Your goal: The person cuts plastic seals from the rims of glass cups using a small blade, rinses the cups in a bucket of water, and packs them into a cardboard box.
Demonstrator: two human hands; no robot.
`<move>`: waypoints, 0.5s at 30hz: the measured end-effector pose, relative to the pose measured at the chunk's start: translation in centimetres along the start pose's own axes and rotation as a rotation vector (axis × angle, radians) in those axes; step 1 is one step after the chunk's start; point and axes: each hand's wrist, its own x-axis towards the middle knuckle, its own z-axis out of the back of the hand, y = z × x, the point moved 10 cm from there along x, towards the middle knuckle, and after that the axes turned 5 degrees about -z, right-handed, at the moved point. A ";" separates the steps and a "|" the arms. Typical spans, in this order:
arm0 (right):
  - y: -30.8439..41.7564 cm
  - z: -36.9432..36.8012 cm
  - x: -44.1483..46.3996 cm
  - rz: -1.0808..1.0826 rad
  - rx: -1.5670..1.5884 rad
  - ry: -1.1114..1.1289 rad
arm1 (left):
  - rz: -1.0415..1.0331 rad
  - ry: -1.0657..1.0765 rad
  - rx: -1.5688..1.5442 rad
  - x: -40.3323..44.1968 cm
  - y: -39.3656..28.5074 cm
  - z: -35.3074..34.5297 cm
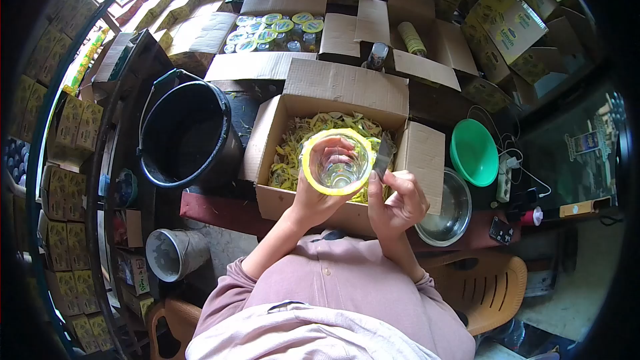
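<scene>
My left hand [312,201] is wrapped round a clear cup [339,175] with a yellow rim, its open mouth tilted up towards me. Fingers show through the cup's clear wall. Beside the rim, my right hand [404,204] pinches a thin, flat, dark grey piece [382,158] like a blade between thumb and fingers. Whether that piece touches the rim I cannot tell. Below both hands stands an open cardboard box [347,87] holding a heap of yellow-green shreds [288,160].
A black bucket [230,135] stands left, a grey bucket [160,253] lower. To the right are a green bowl [475,153], a metal bowl [460,220] and a phone [501,231]. Behind, one carton [280,3] holds several yellow-rimmed cups; another [457,47] holds a cup stack [412,40].
</scene>
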 end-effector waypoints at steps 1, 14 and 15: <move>0.2 -0.1 0.0 0.018 -0.002 0.000 | 0.011 0.003 0.002 0.0 0.0 0.0; 1.5 0.0 0.4 0.120 -0.126 -0.023 | -0.049 0.038 0.128 -0.1 -0.3 -0.3; 1.3 0.0 0.5 0.117 -0.130 -0.016 | -0.047 0.060 0.143 -0.3 -0.3 -0.4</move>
